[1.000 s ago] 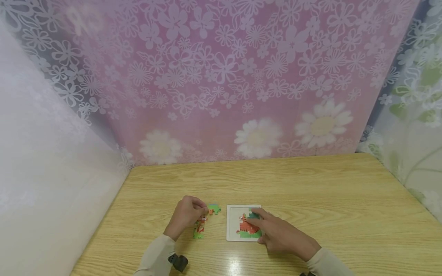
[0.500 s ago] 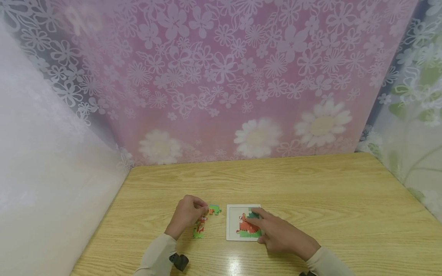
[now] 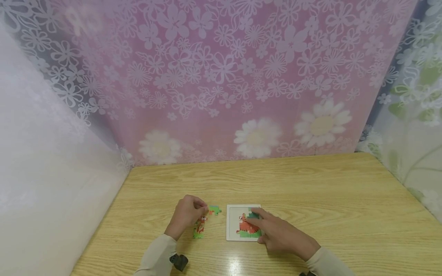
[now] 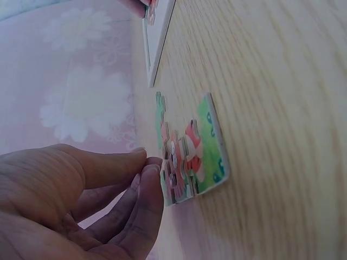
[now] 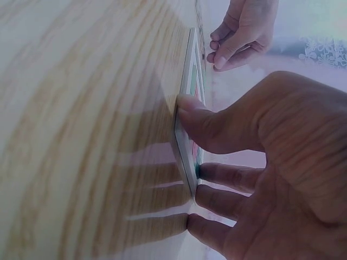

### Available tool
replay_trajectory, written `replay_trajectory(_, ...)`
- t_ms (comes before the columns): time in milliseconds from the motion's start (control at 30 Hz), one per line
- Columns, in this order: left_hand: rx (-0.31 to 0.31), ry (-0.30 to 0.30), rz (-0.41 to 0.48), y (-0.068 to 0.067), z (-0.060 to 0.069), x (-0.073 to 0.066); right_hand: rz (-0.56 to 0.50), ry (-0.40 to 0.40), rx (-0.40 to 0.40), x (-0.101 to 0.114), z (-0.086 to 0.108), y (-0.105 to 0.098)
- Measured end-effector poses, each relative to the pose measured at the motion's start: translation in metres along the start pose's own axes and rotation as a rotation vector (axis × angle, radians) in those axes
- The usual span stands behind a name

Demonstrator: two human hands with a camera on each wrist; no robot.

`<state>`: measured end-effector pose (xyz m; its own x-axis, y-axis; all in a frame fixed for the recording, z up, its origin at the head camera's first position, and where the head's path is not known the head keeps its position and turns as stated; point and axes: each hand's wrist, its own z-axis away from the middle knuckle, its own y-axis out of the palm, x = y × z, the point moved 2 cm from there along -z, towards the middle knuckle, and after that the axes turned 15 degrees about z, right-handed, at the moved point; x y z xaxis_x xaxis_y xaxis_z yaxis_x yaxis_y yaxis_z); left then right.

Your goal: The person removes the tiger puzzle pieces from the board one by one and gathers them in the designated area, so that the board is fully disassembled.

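My left hand point(image 3: 186, 215) has thumb and fingertips together at the upper end of a group of loose jigsaw puzzle pieces point(image 3: 199, 229). It seems to pinch a puzzle piece there, though the fingers cover the hold. A green and orange piece point(image 3: 215, 209) shows just right of the fingertips. In the left wrist view the loose pieces point(image 4: 203, 146), green and red, lie past the fingertips. My right hand point(image 3: 284, 234) rests on the right side of a white puzzle tray point(image 3: 228, 224), fingers extended over the partly assembled tiger picture point(image 3: 246, 229), thumb point(image 5: 198, 122) at the tray's edge.
The wooden table point(image 3: 310, 191) extends behind and to both sides of the tray. A pink floral backdrop point(image 3: 221, 96) rises at its far edge, with a pale panel point(image 3: 62, 153) on the left. A black wrist camera point(image 3: 179, 262) sits on the left sleeve.
The green and orange piece by the left fingertips has shifted and turned very slightly. The left hand has barely moved; the right hand and tray stay put.
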<state>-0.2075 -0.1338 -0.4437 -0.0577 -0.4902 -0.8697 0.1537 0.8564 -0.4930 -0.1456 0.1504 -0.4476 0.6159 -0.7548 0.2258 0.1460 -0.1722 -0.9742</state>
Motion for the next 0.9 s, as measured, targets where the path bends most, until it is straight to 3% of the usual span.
replay_trajectory(300, 0.040, 0.041, 0.001, 0.008, 0.002, -0.009, 0.013, -0.021, -0.014, 0.000, 0.001, 0.000)
replay_trajectory(600, 0.185, 0.176, -0.041, 0.047, 0.000, -0.028, 0.032, -0.029, -0.023, 0.001, 0.003, -0.002)
replay_trajectory(900, 0.249, 0.143, -0.021, 0.072, -0.002, -0.039, 0.048, -0.060, -0.057, -0.001, 0.004, 0.000)
